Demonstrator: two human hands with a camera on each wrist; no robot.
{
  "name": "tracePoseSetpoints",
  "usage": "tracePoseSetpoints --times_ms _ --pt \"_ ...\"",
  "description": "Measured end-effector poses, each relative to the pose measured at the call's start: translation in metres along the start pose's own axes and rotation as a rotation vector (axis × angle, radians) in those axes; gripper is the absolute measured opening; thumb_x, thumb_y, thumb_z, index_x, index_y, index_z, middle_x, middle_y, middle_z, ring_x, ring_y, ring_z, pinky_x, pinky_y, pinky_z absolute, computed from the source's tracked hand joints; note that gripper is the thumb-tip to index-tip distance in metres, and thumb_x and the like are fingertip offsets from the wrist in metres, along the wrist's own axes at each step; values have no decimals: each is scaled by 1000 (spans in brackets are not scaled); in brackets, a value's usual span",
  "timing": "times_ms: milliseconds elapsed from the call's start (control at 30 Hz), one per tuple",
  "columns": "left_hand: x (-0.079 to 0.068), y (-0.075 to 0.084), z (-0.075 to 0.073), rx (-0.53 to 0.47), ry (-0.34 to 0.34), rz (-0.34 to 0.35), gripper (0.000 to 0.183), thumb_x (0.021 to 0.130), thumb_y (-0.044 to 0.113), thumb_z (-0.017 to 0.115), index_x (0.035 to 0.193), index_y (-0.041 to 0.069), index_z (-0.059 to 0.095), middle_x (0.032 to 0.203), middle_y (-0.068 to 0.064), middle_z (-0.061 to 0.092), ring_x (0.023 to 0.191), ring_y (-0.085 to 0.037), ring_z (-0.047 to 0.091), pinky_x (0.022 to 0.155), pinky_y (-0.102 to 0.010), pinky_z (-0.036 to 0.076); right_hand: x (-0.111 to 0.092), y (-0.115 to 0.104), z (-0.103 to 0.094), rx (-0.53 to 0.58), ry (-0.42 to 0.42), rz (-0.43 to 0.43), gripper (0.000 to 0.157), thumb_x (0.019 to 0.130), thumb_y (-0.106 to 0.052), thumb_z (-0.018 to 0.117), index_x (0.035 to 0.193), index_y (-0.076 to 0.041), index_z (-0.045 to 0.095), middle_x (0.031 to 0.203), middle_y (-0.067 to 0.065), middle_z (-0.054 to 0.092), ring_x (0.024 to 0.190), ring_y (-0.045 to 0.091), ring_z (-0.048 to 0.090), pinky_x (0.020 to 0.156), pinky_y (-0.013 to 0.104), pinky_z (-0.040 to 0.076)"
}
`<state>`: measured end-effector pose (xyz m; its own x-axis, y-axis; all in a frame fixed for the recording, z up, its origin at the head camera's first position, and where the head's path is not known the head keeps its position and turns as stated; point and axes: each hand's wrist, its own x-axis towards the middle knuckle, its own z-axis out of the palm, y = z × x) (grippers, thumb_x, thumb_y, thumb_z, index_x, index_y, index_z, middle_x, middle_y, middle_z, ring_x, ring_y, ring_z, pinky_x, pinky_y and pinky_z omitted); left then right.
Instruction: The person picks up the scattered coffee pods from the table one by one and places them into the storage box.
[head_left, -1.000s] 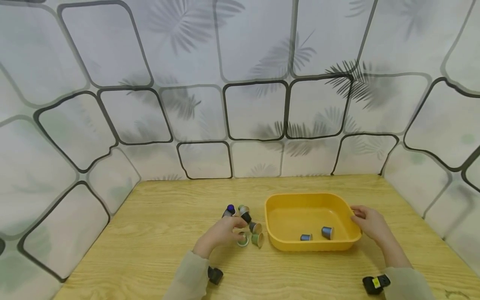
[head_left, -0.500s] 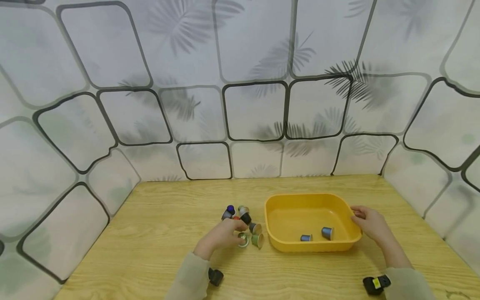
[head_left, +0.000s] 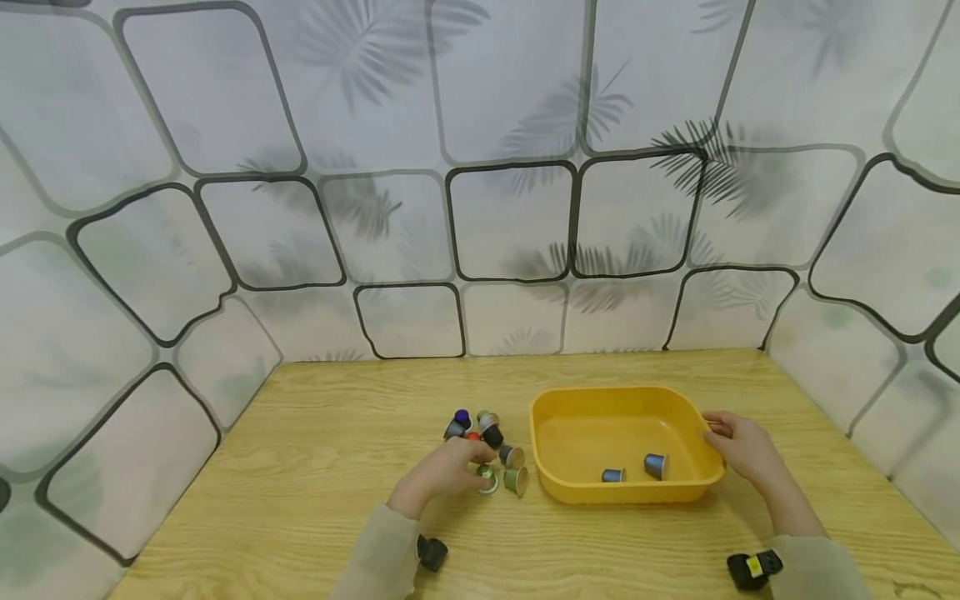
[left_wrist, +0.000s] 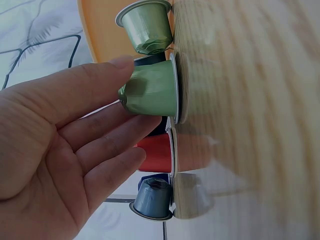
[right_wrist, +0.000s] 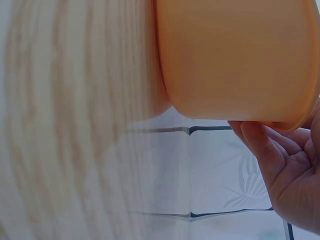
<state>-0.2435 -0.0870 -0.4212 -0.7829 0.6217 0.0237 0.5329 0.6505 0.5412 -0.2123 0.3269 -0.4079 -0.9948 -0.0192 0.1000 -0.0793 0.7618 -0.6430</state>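
Note:
My left hand (head_left: 442, 471) is low over a cluster of coffee capsules, thumb and fingers apart. In the left wrist view, a green capsule (left_wrist: 152, 90) stands rim-down on the table, the thumb tip right at its upper end and the fingers partly hidden behind it. A red capsule (left_wrist: 156, 152) and a dark blue capsule (left_wrist: 152, 197) stand beside the lower fingers. Another green capsule (head_left: 515, 480) lies on its side to the right. My right hand (head_left: 742, 446) holds the right-hand rim of a yellow tray (head_left: 585, 492), where two blue capsules (head_left: 656, 466) lie.
Behind the left fingers lie a black capsule (head_left: 492, 436), a grey-blue one (head_left: 512, 456) and a purple-topped one (head_left: 462, 416). The wooden table (head_left: 337, 467) meets a patterned cloth wall (head_left: 517, 321) at the back. Black wrist cameras (head_left: 432, 553) sit near both sleeves.
My left hand has shifted slightly, so the red capsule shows and the green capsule by the thumb is less covered. The right hand, the tray and its capsules stay put.

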Motion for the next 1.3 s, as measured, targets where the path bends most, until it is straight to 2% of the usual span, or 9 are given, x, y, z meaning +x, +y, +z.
tracePoseSetpoints --times_ms 333,667,1300 --pt "2 -2 0 28 -24 27 31 76 10 69 106 5 62 100 -2 62 93 -12 56 79 -25 45 0 1 -1 9 1 -1 42 89 -11 48 119 18 40 109 37 47 98 47 47 73 46 47" --pt "3 -4 2 62 -38 20 34 74 10 71 106 6 62 98 0 62 88 -9 56 75 -23 46 2 3 0 11 -3 4 42 90 -11 48 120 17 40 110 37 47 99 47 47 74 45 47" --pt "2 -5 2 38 -44 2 24 75 8 69 98 9 63 93 5 61 87 -8 55 75 -23 46 1 3 1 -1 7 -11 39 89 -8 48 119 17 42 109 36 48 99 46 48 74 47 47"
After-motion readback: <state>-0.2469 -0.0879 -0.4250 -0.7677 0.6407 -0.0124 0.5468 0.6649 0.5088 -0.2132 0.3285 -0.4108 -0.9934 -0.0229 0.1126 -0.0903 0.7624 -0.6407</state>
